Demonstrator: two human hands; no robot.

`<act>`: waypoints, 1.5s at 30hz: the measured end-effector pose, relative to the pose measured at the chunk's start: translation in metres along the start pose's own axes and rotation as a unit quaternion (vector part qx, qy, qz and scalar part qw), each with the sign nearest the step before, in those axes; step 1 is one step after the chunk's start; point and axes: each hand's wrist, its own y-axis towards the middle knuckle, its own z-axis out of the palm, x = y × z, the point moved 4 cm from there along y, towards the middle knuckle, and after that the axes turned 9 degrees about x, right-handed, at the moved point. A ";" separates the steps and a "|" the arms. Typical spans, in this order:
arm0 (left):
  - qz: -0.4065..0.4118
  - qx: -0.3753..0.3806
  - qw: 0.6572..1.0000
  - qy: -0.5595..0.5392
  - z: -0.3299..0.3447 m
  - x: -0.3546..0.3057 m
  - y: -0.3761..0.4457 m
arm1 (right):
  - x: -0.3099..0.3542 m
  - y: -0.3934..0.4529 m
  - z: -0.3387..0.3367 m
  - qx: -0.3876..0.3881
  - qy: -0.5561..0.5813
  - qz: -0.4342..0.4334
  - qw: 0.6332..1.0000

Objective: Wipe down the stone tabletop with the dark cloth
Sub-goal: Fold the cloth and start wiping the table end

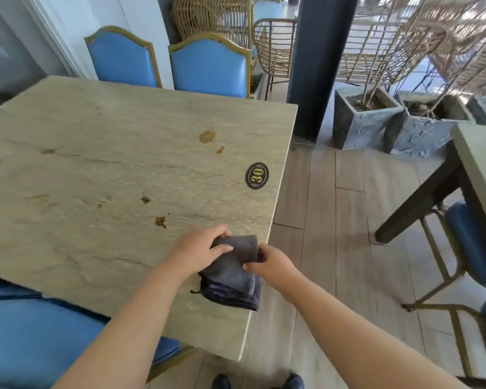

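- The dark cloth [230, 272], folded into a thick grey pad, lies on the stone desk [101, 153] close to its right edge, near the corner nearest me.
- My left hand [199, 247] rests on the cloth's far end, fingers curled over the fold and thumb laid across the top, the grip closed on the fabric.
- My right hand [270, 263] pinches the cloth's right edge between thumb and curled fingers, so both grips are clamped on the same cloth.
- Brown stains mark the desk beyond the cloth: a small blot [161, 221] just past my left hand, another speck [145, 199] a little farther on, and a larger splash [207, 136] towards the far side.
- A black oval plaque [257, 175] with the gold number 30 sits on the desk beside the right edge.
- Two blue padded chairs [208, 67] with gold frames stand at the far side of the desk; wicker chairs [275, 49] are behind them.
- Grey stone planters [362, 122] stand on the pale plank floor [328, 209] to the right.
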 end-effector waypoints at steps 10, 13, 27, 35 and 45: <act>0.006 -0.203 0.968 -0.147 -0.055 -0.053 0.054 | 0.066 0.032 -0.128 -0.089 -0.033 -0.139 0.986; -0.028 -0.170 0.961 -0.216 -0.067 -0.048 0.090 | 0.080 0.059 -0.165 -0.091 -0.058 -0.164 0.981; -0.129 -0.201 0.946 -0.219 -0.142 0.012 0.317 | 0.157 0.246 -0.287 -0.042 -0.070 -0.180 0.980; -0.170 -0.212 0.816 -0.510 -0.176 0.021 0.409 | 0.199 0.340 -0.336 -0.022 -0.269 -0.274 0.923; -0.295 -0.258 0.858 -0.332 -0.118 0.042 0.430 | 0.136 0.381 -0.296 0.152 -0.495 -0.322 0.792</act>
